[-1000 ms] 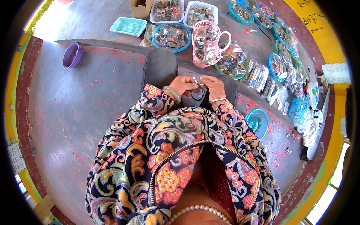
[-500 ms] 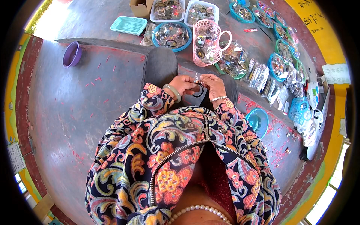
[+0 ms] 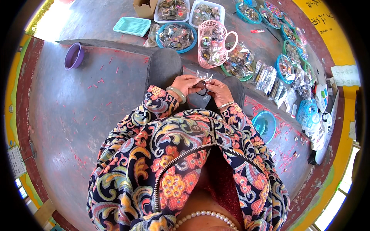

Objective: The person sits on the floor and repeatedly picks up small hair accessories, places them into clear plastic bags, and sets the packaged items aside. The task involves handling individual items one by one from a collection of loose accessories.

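Small dark bead (image 3: 200, 84) with clear plastic bag (image 3: 204, 76), pinched between left hand (image 3: 186, 84) and right hand (image 3: 218, 91), both closed on them above lap. Probably light, hard, slippery; bag thin, crinkly; best held by fingertips at edges. Pink basket (image 3: 213, 43) just beyond on floor.

A small clear plastic packet (image 3: 203, 76) is held between both hands, at centre. Far left of centre stands a brown cardboard box (image 3: 145, 7), partly cut off by the edge. To the right, a row of clear, flat, silvery sachets (image 3: 274, 82) lies fanned on the floor. Far right, a white paper sign (image 3: 345, 75) with dark writing is fixed to the yellow wall. Near left, a white label (image 3: 15, 161) sits on the rim.
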A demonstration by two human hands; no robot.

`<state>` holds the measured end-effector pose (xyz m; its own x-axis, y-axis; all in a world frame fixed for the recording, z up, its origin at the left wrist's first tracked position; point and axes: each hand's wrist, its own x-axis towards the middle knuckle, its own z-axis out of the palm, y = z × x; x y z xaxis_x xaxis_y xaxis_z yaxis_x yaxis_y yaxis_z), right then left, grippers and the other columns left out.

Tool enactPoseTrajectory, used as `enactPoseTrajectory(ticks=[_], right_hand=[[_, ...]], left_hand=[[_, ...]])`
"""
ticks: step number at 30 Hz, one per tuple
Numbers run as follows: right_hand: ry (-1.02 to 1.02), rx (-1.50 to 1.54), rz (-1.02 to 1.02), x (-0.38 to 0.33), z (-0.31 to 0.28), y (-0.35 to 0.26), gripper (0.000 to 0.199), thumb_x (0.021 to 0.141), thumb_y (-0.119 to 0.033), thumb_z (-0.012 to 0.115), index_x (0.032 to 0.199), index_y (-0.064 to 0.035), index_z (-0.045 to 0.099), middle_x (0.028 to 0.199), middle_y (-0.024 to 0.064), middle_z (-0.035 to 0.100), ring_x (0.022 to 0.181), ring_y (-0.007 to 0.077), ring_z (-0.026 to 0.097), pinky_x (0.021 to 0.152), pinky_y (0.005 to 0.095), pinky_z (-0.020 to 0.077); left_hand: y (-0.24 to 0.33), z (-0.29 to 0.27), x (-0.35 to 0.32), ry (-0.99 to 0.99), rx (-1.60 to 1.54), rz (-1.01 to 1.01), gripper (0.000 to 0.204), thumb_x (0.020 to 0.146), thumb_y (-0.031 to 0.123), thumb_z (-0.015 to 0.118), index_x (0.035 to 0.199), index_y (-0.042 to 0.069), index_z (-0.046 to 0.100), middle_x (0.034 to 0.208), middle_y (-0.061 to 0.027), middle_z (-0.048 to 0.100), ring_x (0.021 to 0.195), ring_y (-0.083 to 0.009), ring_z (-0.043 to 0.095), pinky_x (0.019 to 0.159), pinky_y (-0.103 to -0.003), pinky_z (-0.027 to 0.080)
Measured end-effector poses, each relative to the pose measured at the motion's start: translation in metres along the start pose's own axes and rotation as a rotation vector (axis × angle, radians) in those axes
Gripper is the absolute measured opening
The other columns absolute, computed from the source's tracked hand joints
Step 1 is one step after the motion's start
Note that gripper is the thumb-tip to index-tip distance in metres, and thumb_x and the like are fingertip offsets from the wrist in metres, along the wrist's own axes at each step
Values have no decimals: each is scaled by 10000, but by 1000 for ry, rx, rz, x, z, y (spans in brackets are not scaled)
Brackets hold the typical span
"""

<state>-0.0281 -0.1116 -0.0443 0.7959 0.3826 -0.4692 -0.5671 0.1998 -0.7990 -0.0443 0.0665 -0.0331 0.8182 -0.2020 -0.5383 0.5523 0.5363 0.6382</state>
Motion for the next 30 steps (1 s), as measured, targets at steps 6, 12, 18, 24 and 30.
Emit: enactPoseTrajectory(ticks=[6,12,18,24,30], right_hand=[[33,51,-32,2,0,4,89,741,-144,616,818,-102,600,757,-48,576,665,42,487,599,196,359],[71,46,-13,3,-2,5,116,753,-171,615,807,-72,587,780,-4,595,706,84,521,655,231,386],[69,-30,-74,4,-3,8,120,743,-173,627,782,-64,593,727,-16,580,641,64,493,606,201,365],[31,-128,-150,4,2,6,91,735,-131,627,757,-49,596,683,-30,554,598,46,450,570,177,345],[37,-110,-151,2,8,5,56,746,-69,603,756,-16,586,653,-35,531,568,33,416,519,169,322]], left_hand=[[1,0,-2,-66,19,-8,181,793,51,540,946,-40,505,879,-142,593,800,-241,604,685,-297,512],[1,-3,-1,-120,87,-36,177,799,56,530,949,-36,509,890,-124,593,807,-226,604,669,-272,509],[2,1,-3,-137,148,-60,159,794,76,542,932,-3,526,883,-78,598,797,-185,608,626,-231,499],[4,4,-6,-98,234,-65,176,776,111,574,925,23,536,854,-55,603,762,-149,612,550,-198,469],[2,2,-3,-50,312,-89,187,763,144,599,895,18,555,796,-50,613,719,-126,610,497,-192,433]])
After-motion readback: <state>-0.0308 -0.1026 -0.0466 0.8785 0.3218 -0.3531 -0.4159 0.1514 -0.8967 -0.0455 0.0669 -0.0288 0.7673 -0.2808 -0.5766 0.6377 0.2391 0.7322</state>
